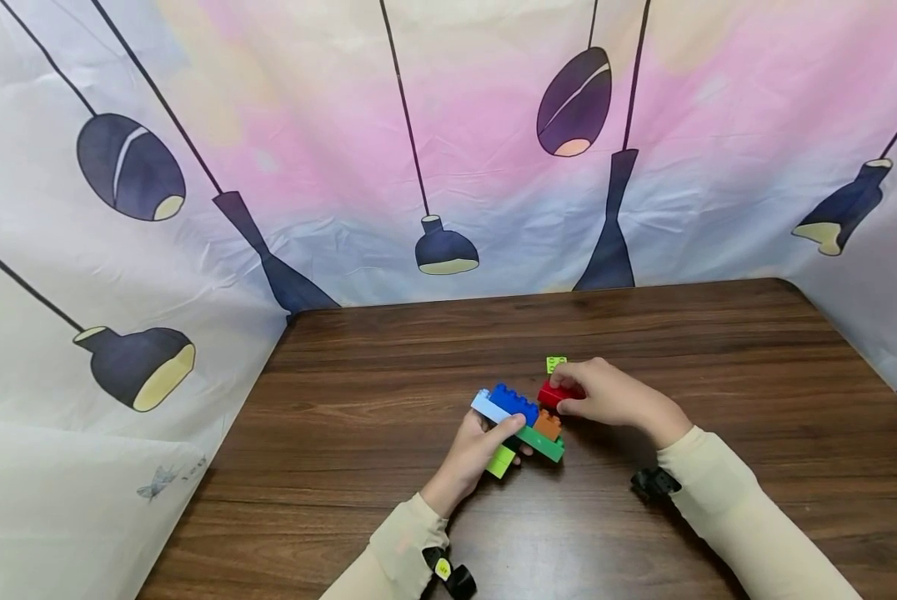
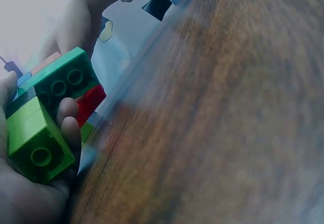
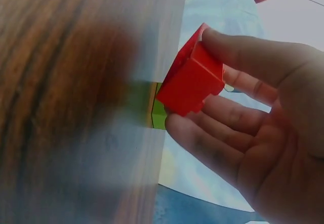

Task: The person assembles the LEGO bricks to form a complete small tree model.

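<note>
My left hand (image 1: 473, 450) grips a joined build of toy bricks, its thumb lying across the front. The build has a light blue brick (image 1: 489, 407), a dark blue brick (image 1: 514, 405), an orange brick (image 1: 548, 425) and a green brick (image 1: 542, 442). Lime bricks (image 2: 37, 141) stick out below, beside the palm. Just right of the build, my right hand (image 1: 613, 397) pinches a red brick (image 3: 190, 82) between thumb and fingers, its studs turned toward the palm in the right wrist view. Behind the red brick, a loose lime brick (image 1: 556, 364) sits on the table.
The dark wooden table (image 1: 388, 358) stretches around both hands. A cloth backdrop (image 1: 328, 133) printed with hanging lamps rises along its back and sides. Each sleeve carries a black wrist camera, such as the one on the right (image 1: 654, 483).
</note>
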### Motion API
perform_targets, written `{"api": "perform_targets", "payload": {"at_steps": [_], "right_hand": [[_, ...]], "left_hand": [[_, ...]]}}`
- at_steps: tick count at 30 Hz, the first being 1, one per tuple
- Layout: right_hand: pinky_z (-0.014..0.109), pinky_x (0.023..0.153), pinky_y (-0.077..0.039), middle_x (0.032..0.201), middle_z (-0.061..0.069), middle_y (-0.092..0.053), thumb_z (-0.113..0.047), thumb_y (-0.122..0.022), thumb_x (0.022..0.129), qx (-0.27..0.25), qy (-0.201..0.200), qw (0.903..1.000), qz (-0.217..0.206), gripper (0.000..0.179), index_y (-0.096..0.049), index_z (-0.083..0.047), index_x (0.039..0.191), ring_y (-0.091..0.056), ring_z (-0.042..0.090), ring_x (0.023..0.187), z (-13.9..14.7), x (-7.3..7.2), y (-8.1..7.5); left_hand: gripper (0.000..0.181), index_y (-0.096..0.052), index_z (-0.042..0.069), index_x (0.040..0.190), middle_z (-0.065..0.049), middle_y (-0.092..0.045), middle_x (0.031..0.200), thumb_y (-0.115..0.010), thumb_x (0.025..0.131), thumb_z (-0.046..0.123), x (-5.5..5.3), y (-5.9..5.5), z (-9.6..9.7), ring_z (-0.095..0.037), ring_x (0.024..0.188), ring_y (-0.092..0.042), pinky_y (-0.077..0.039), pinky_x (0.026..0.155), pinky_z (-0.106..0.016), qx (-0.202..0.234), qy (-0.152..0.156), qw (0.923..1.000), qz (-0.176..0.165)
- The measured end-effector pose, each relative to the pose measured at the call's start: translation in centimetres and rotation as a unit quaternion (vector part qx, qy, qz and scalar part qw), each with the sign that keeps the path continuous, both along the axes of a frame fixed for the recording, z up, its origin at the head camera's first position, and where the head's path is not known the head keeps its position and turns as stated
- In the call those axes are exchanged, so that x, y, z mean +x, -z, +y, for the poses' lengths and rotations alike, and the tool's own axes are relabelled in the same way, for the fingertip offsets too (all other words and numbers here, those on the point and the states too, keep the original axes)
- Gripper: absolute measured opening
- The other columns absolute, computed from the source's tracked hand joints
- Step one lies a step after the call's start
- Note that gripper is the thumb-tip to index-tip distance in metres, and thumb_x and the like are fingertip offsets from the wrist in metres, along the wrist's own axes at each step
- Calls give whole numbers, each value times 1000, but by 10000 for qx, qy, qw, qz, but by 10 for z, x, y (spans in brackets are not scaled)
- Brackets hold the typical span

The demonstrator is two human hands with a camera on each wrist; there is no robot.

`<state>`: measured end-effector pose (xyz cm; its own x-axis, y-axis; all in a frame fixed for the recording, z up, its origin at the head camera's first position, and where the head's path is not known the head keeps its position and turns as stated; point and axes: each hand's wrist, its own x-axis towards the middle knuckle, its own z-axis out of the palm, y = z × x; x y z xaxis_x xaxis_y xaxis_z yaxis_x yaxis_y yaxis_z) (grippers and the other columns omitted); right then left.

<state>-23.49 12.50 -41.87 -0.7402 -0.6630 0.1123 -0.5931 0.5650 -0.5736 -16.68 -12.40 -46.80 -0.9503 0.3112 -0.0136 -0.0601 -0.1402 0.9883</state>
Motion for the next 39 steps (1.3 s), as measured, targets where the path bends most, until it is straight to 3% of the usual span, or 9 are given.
{"api": "perform_targets", "payload": {"at_steps": [13,25,39], "right_hand": [[29,79,-61,103,-1,-74,-19,-76,100,-745,-481,9952,-410,24,-70,-3,117,-68,10,87,2,0,-7],[31,84,-62,105,-2,-74,-18,-76,100,-1344,-413,9870,-780,22,-70,-8,118,-71,14,94,-4,6,-13],[30,84,-62,106,-3,-74,-20,-80,96,-1299,-603,9883,-522,27,-69,-10,118,-70,11,95,-12,15,-19]], "left_hand": [[43,-50,-5,134,-8,-70,106,-68,104,21,1,0,-1,-18,68,-71,-61,58,-27,-116,-100,9998,-113],[44,-50,-4,134,-6,-70,104,-69,103,21,-1,2,0,-17,66,-71,-59,58,-27,-197,-5,9998,-65],[41,-53,-4,133,-6,-71,104,-69,104,20,-1,1,1,-16,66,-70,-59,58,-26,-270,32,9996,28]]}}
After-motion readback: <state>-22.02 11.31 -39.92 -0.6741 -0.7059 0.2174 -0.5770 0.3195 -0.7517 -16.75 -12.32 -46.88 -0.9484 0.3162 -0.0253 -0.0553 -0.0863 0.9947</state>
